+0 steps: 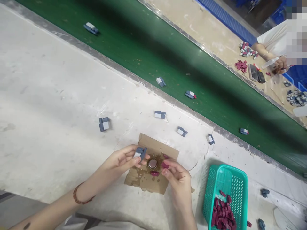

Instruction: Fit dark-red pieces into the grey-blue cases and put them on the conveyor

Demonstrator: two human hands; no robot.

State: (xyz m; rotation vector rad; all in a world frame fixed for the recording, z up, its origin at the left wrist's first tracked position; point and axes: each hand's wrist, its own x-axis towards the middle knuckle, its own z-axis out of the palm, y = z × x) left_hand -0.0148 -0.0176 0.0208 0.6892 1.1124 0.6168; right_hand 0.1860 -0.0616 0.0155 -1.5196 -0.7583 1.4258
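Observation:
My left hand [129,158] grips a small blue-grey and white plastic part [140,154] between thumb and fingers. Pinched in my right hand [176,174] is a small dark-red plastic piece [165,165]. Both hands are above a stained piece of cardboard [153,187] on the white table. Between them on the cardboard sits a round cap [153,164] with a ridged rim, wet brown stains around it. A dark-red piece [154,173] lies just below the cap, and another is partly hidden behind my right hand.
A teal basket [244,198] of dark-red pieces stands at the right. Several blue-grey parts [105,124] lie on the table. Beyond the table edge, a green conveyor belt [134,60] carries more parts. Across it, a co-worker's hand [280,65] is near piles of pieces.

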